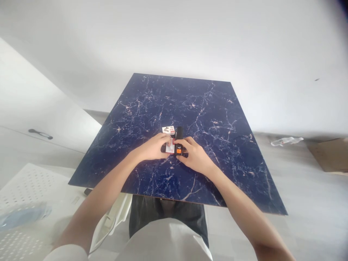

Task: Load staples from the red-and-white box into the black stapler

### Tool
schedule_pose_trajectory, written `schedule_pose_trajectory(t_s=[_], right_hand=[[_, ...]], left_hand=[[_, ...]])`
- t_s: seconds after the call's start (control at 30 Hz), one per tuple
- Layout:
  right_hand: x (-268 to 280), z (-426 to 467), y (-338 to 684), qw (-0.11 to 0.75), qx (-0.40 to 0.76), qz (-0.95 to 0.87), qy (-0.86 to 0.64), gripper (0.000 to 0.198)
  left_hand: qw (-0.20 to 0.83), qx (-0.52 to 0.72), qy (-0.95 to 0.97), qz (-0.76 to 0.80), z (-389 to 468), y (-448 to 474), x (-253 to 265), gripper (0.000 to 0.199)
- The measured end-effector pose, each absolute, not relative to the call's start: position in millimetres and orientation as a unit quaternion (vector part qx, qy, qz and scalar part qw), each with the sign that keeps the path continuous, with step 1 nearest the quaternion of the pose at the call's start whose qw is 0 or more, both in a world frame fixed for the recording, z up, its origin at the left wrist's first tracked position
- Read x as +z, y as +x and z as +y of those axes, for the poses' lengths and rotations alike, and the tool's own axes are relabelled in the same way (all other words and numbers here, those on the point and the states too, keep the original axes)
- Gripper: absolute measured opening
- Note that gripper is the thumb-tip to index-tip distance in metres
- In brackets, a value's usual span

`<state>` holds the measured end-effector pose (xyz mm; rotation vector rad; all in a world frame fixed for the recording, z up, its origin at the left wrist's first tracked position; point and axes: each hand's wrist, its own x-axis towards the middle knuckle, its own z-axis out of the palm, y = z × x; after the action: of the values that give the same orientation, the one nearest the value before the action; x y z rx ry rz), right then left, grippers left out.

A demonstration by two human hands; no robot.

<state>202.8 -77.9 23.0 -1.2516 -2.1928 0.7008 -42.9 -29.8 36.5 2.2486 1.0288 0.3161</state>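
Near the middle of the dark blue marbled table [174, 101], both my hands are close together over small items. My left hand [156, 146] has its fingers curled round a small white and red box [168, 129] with a dark picture printed on it. Part of the box is hidden by my fingers. Against its right side is a narrow black item [179, 132] with an orange patch at the near end; its kind is unclear. My right hand [194, 154] closes on that black item from the right, thumb and fingers at its sides.
A white cabinet with a dark handle [40, 134] stands at the left. White perforated furniture [29, 185] is at the lower left. On the floor at the right lie a clear plastic bottle [286, 141] and a brown cardboard box [330, 155]. A pale wall rises behind the table.
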Motion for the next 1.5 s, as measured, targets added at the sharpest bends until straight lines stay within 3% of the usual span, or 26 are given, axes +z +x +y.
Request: schedule_pose_trajectory(t_s=[0.27, 0.43, 0.53, 0.63, 0.9, 1.17, 1.33, 1.5], right_hand=[[24.6, -76.8, 202.1, 0.255, 0.253, -0.811, -0.462, 0.056], [27.4, -76.8, 202.7, 0.232, 0.239, -0.819, -0.466, 0.055], [27.1, -76.9, 203.2, 0.225, 0.23, -0.825, -0.464, 0.056], [26.2, -76.8, 203.6, 0.228, 0.235, -0.825, -0.46, 0.056], [26.5, -76.5, 204.3, 0.222, 0.237, -0.828, -0.457, 0.057], [25.7, -76.9, 204.4, 0.22, 0.239, -0.829, -0.454, 0.058], [24.4, -76.5, 204.7, 0.225, 0.235, -0.83, -0.452, 0.059], [24.6, -76.5, 204.6, 0.221, 0.233, -0.831, -0.455, 0.059]], left_hand=[[0.297, 0.125, 0.863, 0.388, -29.9, -45.4, 35.4, 0.035], [0.205, 0.235, 0.853, 0.418, -23.3, -52.0, 35.9, 0.015], [0.124, 0.268, 0.836, 0.463, -15.4, -54.4, 27.6, 0.022], [0.103, 0.222, 0.858, 0.452, -9.1, -54.3, 16.1, 0.03], [0.132, 0.217, 0.873, 0.417, -10.5, -50.5, 11.8, 0.037], [0.236, 0.173, 0.867, 0.404, -11.4, -57.2, 18.5, 0.052], [0.306, 0.122, 0.866, 0.376, -18.7, -58.6, 29.8, 0.079], [0.309, 0.083, 0.866, 0.383, -20.8, -60.7, 31.0, 0.101]])
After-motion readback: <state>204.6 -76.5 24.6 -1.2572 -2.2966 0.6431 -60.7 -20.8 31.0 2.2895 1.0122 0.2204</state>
